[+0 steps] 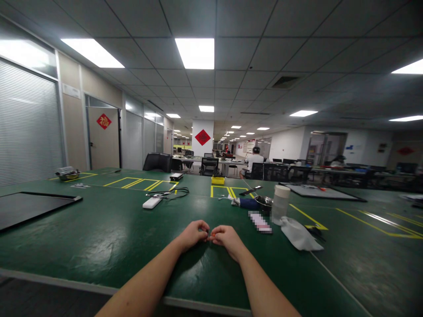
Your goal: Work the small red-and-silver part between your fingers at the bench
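Observation:
My left hand (194, 234) and my right hand (228, 240) face each other just above the green table (132, 246), fingertips almost touching. A small orange piece (213, 235) shows between the pinched thumb and fingers of my right hand; its kind is too small to tell. My left hand's fingers are closed in a pinch too, and whatever they hold is mostly hidden. Ahead and to the right of my hands lies a blurred pinkish rectangle (260, 222).
A white power strip (152, 201) with black cable lies at left. To the right stand a clear bottle (280, 204), a metal bowl (263, 201) and a white cloth or bag (300, 234). Black trays lie at both sides. A person (255, 162) sits far back.

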